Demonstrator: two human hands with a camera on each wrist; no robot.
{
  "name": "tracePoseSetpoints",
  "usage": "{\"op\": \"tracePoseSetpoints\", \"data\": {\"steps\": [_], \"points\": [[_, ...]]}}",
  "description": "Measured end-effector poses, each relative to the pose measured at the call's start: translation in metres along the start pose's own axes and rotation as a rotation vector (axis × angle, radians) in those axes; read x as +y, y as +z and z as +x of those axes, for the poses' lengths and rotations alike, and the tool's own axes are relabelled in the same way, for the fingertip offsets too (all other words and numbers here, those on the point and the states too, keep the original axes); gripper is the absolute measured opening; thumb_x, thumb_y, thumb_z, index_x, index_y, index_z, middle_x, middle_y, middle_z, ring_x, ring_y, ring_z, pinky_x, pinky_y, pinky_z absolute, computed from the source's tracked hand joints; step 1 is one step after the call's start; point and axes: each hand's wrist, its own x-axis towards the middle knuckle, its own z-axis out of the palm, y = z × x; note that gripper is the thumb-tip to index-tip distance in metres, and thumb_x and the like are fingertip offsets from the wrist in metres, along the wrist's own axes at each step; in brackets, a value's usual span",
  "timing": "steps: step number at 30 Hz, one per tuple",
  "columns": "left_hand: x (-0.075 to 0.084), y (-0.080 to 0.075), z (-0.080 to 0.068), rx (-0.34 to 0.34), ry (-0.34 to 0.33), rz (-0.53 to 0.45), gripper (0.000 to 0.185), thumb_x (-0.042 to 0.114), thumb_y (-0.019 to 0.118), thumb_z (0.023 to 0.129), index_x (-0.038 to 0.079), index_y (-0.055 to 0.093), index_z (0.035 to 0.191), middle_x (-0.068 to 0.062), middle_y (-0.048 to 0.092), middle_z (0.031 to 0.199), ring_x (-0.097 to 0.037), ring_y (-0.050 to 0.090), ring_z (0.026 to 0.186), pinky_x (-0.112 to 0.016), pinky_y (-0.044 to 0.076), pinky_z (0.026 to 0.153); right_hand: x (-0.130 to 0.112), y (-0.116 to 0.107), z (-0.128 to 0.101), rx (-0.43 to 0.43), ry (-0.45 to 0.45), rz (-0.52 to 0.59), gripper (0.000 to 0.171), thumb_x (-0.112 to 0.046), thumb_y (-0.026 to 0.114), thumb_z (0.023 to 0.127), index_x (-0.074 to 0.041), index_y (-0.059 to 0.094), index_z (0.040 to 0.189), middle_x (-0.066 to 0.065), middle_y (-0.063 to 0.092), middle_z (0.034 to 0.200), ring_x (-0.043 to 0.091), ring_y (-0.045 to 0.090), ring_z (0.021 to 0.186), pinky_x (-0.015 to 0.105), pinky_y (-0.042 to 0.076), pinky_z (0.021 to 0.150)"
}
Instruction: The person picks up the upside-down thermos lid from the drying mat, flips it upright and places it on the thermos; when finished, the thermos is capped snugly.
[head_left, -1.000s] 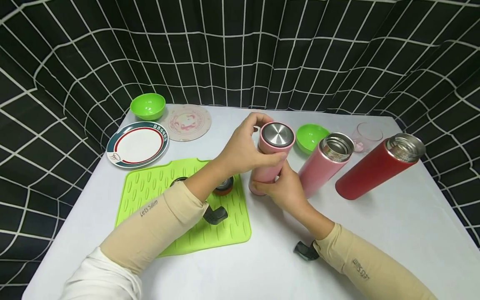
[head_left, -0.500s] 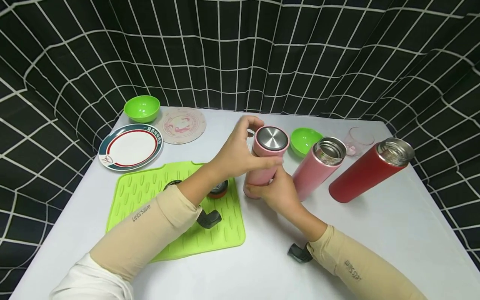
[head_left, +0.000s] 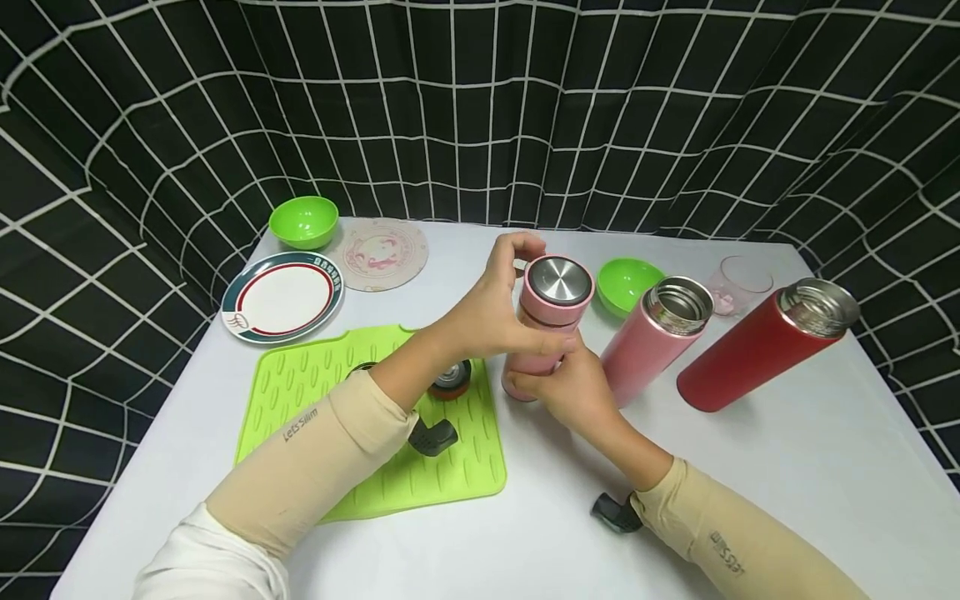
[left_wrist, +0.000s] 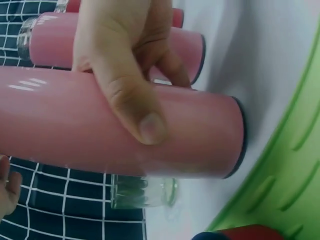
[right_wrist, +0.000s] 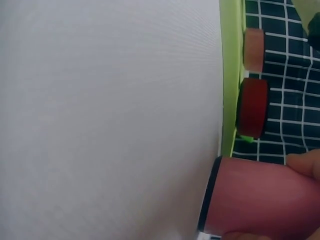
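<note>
A pink flask (head_left: 542, 343) with a steel-topped lid (head_left: 558, 279) stands on the white table (head_left: 750, 467), just right of the green mat (head_left: 360, 433). My left hand (head_left: 525, 296) curls round the lid and the flask's top, fingers behind and thumb in front. My right hand (head_left: 573, 379) grips the lower body. The left wrist view shows a thumb (left_wrist: 145, 120) pressed on the pink flask (left_wrist: 60, 125). The right wrist view shows the pink flask's base (right_wrist: 250, 200) beside the mat's edge (right_wrist: 227, 75).
An open pink flask (head_left: 652, 333) and an open red flask (head_left: 757, 346) stand to the right. A red lid (head_left: 450, 379) lies on the mat. Behind are two green bowls (head_left: 626, 282) (head_left: 303, 221), a plate (head_left: 283, 296), a round coaster (head_left: 382, 252) and a clear glass (head_left: 738, 279).
Both hands keep their hold on the pink flask, which stays in place. The left fingers have shifted slightly round the lid.
</note>
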Motion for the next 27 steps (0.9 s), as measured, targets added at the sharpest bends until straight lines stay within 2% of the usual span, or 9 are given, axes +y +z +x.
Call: {"op": "tracePoseSetpoints", "data": {"steps": [3,6,10,14,17,19,21,24,27], "points": [[0.0008,0.0003,0.0010,0.004,-0.016,0.032,0.074,0.024,0.077,0.072,0.004,0.040,0.133,-0.006,0.044,0.131,-0.011,0.035,0.123,-0.031,0.034,0.103,-0.0002,-0.0015,-0.0005,0.006,0.006,-0.009,0.070,-0.021,0.089,0.069,-0.013,0.049,0.126,0.002,0.065,0.107,0.018,0.060,0.097,0.037,0.047,0.084],[0.0020,0.0018,0.0027,-0.027,-0.031,0.038,0.076,0.027,0.076,0.073,0.006,0.037,0.135,-0.004,0.039,0.134,-0.010,0.028,0.127,-0.033,0.030,0.106,0.0006,-0.0039,-0.0021,0.017,0.008,-0.031,0.070,-0.022,0.089,0.070,-0.013,0.048,0.127,0.003,0.065,0.107,0.019,0.059,0.097,0.038,0.047,0.083],[0.0019,0.0014,0.0023,-0.004,-0.047,0.023,0.077,0.022,0.084,0.072,0.006,0.040,0.133,-0.003,0.043,0.132,-0.008,0.036,0.125,-0.031,0.032,0.105,0.0002,-0.0021,-0.0025,0.005,0.003,-0.026,0.069,-0.022,0.087,0.071,-0.013,0.048,0.127,0.003,0.065,0.106,0.020,0.060,0.095,0.038,0.047,0.082],[0.0025,-0.0027,0.0000,0.005,-0.044,0.018,0.083,0.018,0.084,0.071,0.005,0.039,0.139,-0.004,0.043,0.135,-0.010,0.038,0.124,-0.029,0.033,0.104,-0.0023,0.0014,0.0011,-0.011,-0.005,-0.016,0.068,-0.022,0.087,0.071,-0.014,0.049,0.128,0.002,0.065,0.109,0.019,0.060,0.099,0.038,0.047,0.085],[0.0032,-0.0031,0.0011,0.037,-0.047,0.015,0.081,0.019,0.086,0.070,0.005,0.040,0.135,-0.003,0.047,0.129,-0.012,0.042,0.119,-0.028,0.037,0.101,-0.0039,0.0024,0.0039,-0.004,-0.017,-0.019,0.069,-0.023,0.087,0.071,-0.014,0.049,0.127,0.002,0.065,0.108,0.019,0.060,0.099,0.038,0.047,0.085],[0.0035,-0.0017,0.0012,0.055,-0.041,-0.033,0.073,0.013,0.083,0.071,0.004,0.042,0.131,-0.006,0.049,0.126,-0.015,0.047,0.116,-0.030,0.039,0.100,-0.0037,0.0031,0.0037,0.000,-0.020,-0.019,0.070,-0.022,0.088,0.070,-0.015,0.049,0.128,0.002,0.065,0.108,0.019,0.060,0.099,0.038,0.047,0.086],[0.0045,0.0005,0.0003,0.053,-0.034,-0.046,0.072,0.011,0.081,0.071,0.003,0.041,0.130,-0.008,0.049,0.127,-0.016,0.046,0.118,-0.031,0.038,0.102,-0.0029,0.0035,0.0013,0.001,-0.012,-0.025,0.070,-0.022,0.088,0.069,-0.015,0.049,0.127,0.001,0.066,0.107,0.018,0.061,0.097,0.038,0.047,0.085],[0.0057,0.0049,-0.0013,0.048,-0.085,0.002,0.076,0.021,0.085,0.070,0.007,0.040,0.130,-0.004,0.045,0.128,-0.014,0.042,0.120,-0.030,0.040,0.101,-0.0010,0.0038,-0.0023,-0.005,-0.003,-0.032,0.065,-0.021,0.088,0.069,-0.014,0.053,0.123,0.000,0.067,0.102,0.017,0.061,0.093,0.037,0.049,0.081],[0.0067,0.0046,0.0015,0.045,-0.120,0.040,0.073,0.024,0.088,0.069,0.011,0.049,0.129,0.002,0.053,0.123,-0.009,0.046,0.116,-0.028,0.042,0.098,-0.0014,0.0028,-0.0017,0.004,-0.001,-0.039,0.065,-0.020,0.089,0.068,-0.013,0.053,0.122,0.002,0.067,0.099,0.018,0.061,0.089,0.037,0.049,0.078]]}}
